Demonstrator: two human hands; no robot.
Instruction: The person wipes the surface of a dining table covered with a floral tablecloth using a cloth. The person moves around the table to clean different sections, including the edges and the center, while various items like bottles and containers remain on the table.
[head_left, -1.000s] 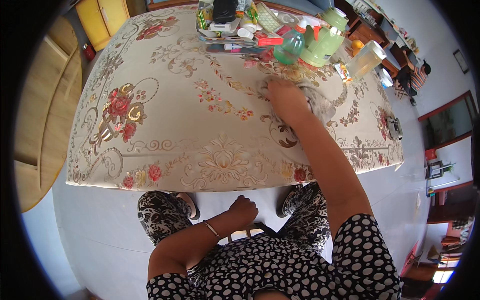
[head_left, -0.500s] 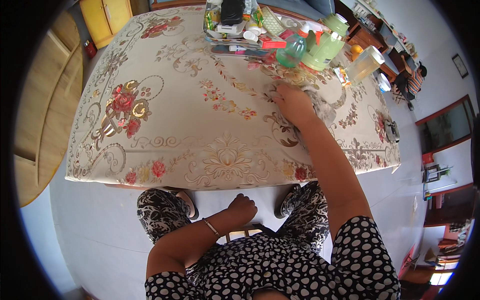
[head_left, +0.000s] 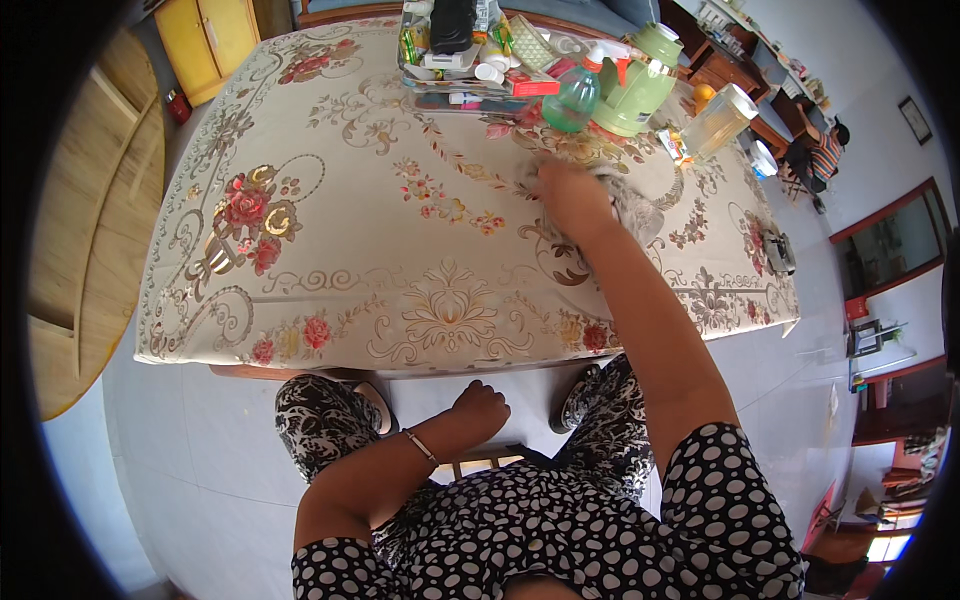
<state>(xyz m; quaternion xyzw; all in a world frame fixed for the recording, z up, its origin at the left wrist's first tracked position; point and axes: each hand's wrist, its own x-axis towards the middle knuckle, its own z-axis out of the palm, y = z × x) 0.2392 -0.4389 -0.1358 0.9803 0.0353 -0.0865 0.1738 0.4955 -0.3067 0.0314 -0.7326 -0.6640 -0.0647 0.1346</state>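
Two hands (head_left: 577,203) (head_left: 481,413), one cloth (head_left: 638,212) beneath right, one tablecloth (head_left: 350,225)

The tablecloth (head_left: 340,225) looks smooth and glossy, the rag (head_left: 641,212) matt cloth, the spray bottle (head_left: 571,103) translucent plastic.

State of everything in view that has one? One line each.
Crumpled grey fabric cloth: bunched, partly under the right hand
Right hand: down on the cloth, grip unclear
Left hand: closed, fingers curled
Cream floral tablecloth: spread, overhanging the edge
Translucent green plastic spray bottle: upright
Pale-green cylindrical thermos: upright
Clear cylindrical jar: white lid on
Yellow two-door cabinet: shut
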